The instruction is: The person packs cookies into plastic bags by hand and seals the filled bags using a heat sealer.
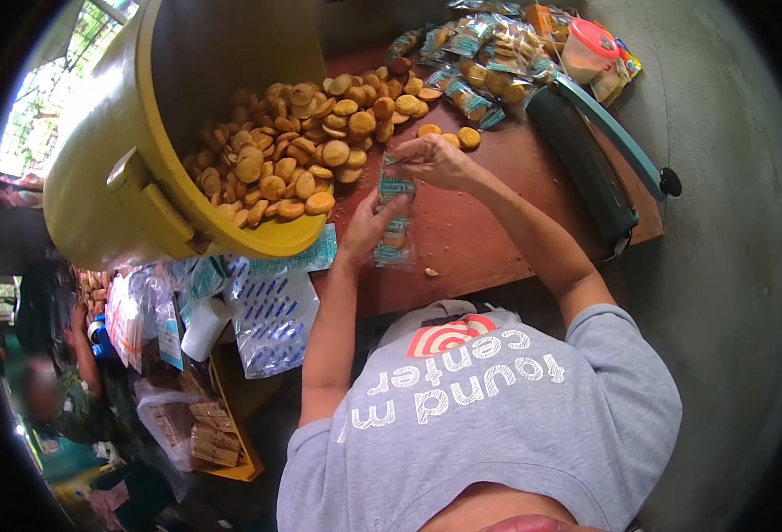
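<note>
My left hand point(367, 232) is wrapped round a narrow clear packet point(394, 238) with green print and round cookies inside. The packet is held upright over the red-brown tabletop point(471, 230). At its top end, my right hand point(435, 165) has its fingers pinched together on the plastic. Just beyond and to the left, a heap of round golden cookies point(275, 164) spills from a yellow tub point(98, 168) lying on its side. A few loose cookies point(469, 137) lie beside my right wrist.
Filled packets point(488, 53) are piled at the back right, near a pink-lidded container point(589, 49). A sealer with a blue-green arm point(608, 129) lies along the right edge. Printed plastic sheets point(271, 319) hang at the left. A person point(80, 390) is at the far left.
</note>
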`<state>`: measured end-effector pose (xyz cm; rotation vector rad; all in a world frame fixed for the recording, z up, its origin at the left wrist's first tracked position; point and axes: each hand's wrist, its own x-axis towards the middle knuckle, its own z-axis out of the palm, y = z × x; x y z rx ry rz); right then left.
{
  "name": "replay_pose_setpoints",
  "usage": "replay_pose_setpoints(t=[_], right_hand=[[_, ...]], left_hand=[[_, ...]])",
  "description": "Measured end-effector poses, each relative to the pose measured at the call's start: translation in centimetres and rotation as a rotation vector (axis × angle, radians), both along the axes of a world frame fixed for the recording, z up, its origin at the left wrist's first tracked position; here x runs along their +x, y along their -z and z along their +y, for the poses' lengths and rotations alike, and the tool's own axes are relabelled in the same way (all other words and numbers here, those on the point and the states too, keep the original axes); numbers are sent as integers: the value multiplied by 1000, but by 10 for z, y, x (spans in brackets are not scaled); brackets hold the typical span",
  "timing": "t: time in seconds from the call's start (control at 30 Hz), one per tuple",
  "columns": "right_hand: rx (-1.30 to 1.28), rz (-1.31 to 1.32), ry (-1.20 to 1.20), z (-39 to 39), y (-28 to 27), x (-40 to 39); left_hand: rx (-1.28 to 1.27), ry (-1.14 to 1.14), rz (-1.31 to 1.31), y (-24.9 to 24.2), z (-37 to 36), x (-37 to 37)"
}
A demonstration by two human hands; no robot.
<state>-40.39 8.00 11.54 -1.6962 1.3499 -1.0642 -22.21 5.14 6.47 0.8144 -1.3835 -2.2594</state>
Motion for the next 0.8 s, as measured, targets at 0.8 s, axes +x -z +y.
replay_pose_setpoints(t=[0.8], right_hand=[[-491,601,1181,212,-85,-154]], left_hand=[[-119,820,36,-39,57,-222]])
